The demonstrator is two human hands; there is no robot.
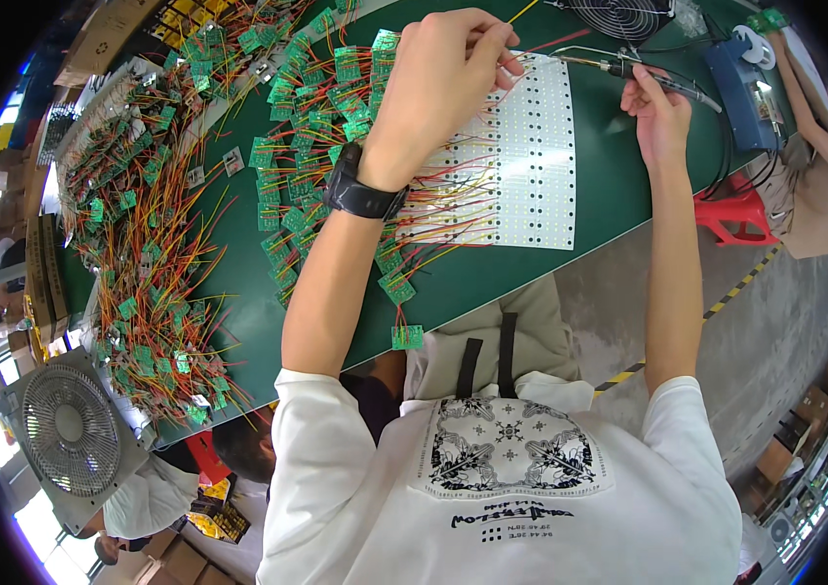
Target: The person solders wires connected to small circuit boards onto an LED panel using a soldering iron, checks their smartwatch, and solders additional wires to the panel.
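Observation:
My right hand (659,109) is closed around the handle of a soldering iron (618,68), whose bent metal tip points left to the top edge of a white LED panel (536,166). Above that panel, my left hand (458,68) is pinched shut near the iron's tip; what its fingers hold is too small to make out. Red and yellow wires (448,185) lie across the panel's left part. They lead to small green circuit boards (346,66) spread in rows on the left.
A large heap of wired green boards (146,263) covers the left of the green table (618,210). A blue soldering station (740,93) and a black fan (623,15) stand at the far right. A red stool (737,216) is beside the table, a grey box fan (70,419) lower left.

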